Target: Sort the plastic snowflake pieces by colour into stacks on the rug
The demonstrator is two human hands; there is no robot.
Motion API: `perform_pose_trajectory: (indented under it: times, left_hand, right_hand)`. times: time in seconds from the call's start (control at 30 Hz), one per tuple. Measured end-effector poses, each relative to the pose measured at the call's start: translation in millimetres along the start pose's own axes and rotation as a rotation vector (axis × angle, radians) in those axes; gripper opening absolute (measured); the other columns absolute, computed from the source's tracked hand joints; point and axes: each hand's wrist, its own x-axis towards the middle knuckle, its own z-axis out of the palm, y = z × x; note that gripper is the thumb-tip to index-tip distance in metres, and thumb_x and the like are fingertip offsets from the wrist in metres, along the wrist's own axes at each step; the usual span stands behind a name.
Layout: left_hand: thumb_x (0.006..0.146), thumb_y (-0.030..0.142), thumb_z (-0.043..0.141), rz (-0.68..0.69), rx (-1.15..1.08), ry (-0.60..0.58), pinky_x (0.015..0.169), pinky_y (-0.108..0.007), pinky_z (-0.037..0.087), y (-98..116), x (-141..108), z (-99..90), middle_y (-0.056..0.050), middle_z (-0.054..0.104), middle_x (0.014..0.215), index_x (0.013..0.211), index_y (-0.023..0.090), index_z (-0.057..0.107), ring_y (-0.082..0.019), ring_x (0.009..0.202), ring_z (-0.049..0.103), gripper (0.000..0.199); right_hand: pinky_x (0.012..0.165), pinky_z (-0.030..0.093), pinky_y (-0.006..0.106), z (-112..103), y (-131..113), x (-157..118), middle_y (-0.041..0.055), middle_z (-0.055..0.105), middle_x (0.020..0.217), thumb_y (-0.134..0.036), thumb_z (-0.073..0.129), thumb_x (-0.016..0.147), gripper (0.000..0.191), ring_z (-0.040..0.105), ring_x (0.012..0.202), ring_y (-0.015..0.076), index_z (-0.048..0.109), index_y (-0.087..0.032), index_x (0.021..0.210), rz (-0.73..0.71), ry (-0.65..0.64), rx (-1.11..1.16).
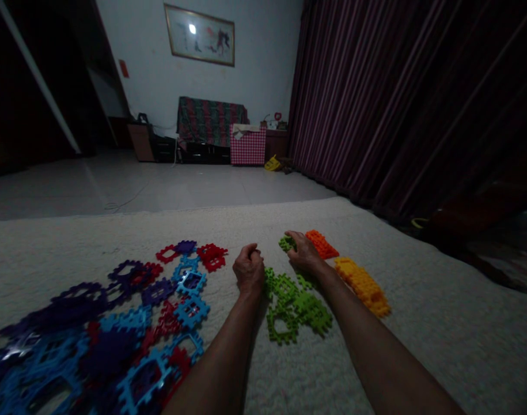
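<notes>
My right hand (305, 253) has its fingers bent round a green interlocking block (285, 243), which lies just left of an orange stack of blocks (322, 245). Loosely curled, my left hand (249, 270) sits beside the left edge of the green pile; whatever its fingers may hold is hidden. Between my forearms lie several flat green notched blocks (283, 325), some with window-like openings and some overlapping. A long row of yellow blocks (362, 288) stands stacked to the right of my right forearm.
Left of my left arm spreads a jumble of blue blocks (192, 311), purple blocks (158, 291) and red blocks (212, 257). Everything rests on a pale quilted mat (129, 235). Beyond are a tiled floor (203, 187), a cloth-covered cabinet (211, 121) and a dark curtain (358, 92).
</notes>
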Motion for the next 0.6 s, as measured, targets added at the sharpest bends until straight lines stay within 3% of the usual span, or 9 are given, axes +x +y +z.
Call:
perform_pose_trajectory:
  times: [0.2,0.47,0.6]
  left_hand:
    - [0.079,0.023,0.048,0.009,0.008,0.005,0.068,-0.03,0.056,-0.3,0.3,0.4,-0.002,0.072,0.079,0.101,0.021,0.07,-0.017,0.072,0.07,0.031]
    - [0.08,0.023,0.048,0.006,0.006,-0.003,0.07,-0.03,0.056,1.6,-0.7,-0.3,-0.003,0.073,0.078,0.101,0.02,0.071,-0.018,0.074,0.07,0.031]
    - [0.079,0.022,0.048,0.006,0.007,0.003,0.072,-0.032,0.056,0.8,-0.3,0.3,-0.003,0.072,0.077,0.1,0.02,0.071,-0.018,0.074,0.07,0.031]
  right_hand:
    - [0.108,0.039,0.036,-1.4,2.9,2.5,0.0122,0.057,0.134,-0.004,0.05,0.067,0.063,0.051,0.126,0.0206,0.054,-0.016,0.128,-0.021,0.009,0.047]
    - [0.108,0.037,0.036,6.8,-9.9,-0.9,0.0196,0.052,0.138,-0.035,0.06,0.08,0.068,0.049,0.128,0.0264,0.044,-0.007,0.139,0.165,0.018,-0.053]
    - [0.104,0.038,0.035,6.2,-16.2,-1.0,0.0202,0.058,0.129,-0.039,0.061,0.082,0.065,0.053,0.122,0.0279,0.047,-0.006,0.137,0.23,0.015,-0.148]
